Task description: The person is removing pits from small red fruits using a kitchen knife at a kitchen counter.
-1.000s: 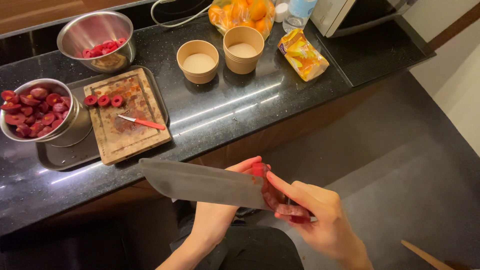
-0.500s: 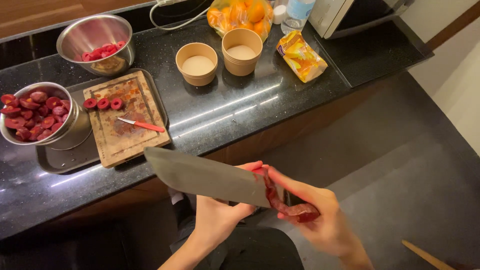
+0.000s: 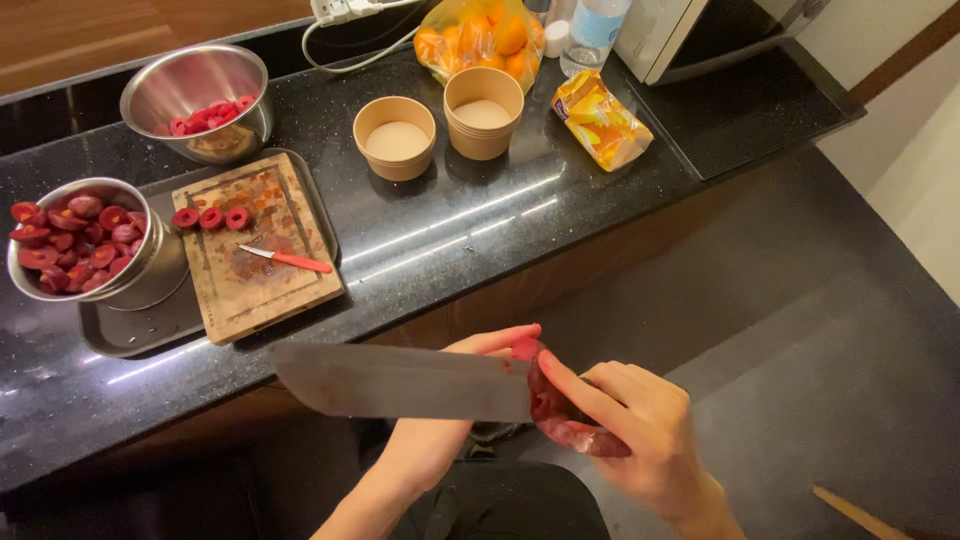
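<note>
My right hand (image 3: pixel 645 435) grips the dark red handle (image 3: pixel 572 425) of a large cleaver (image 3: pixel 400 382), index finger stretched toward the blade's heel. The wide grey blade points left, held level in the air in front of the counter's edge. My left hand (image 3: pixel 440 440) is behind the blade, mostly hidden by it, with fingertips curling over the spine near the heel. A wooden cutting board (image 3: pixel 255 250) on the counter carries three red fruit slices (image 3: pixel 210 217) and a small red-handled knife (image 3: pixel 290 260).
A grey tray (image 3: pixel 130 330) holds the board and a steel bowl of red fruit halves (image 3: pixel 75 245). Another steel bowl (image 3: pixel 195 100), two paper cups (image 3: pixel 395 135), a bag of oranges (image 3: pixel 480 35), a yellow packet (image 3: pixel 600 120) and an appliance (image 3: pixel 690 30) stand on the black counter (image 3: pixel 470 230).
The cleaver's tip rose half a second ago and has dropped back to level. Both hands stay on it in about the same place.
</note>
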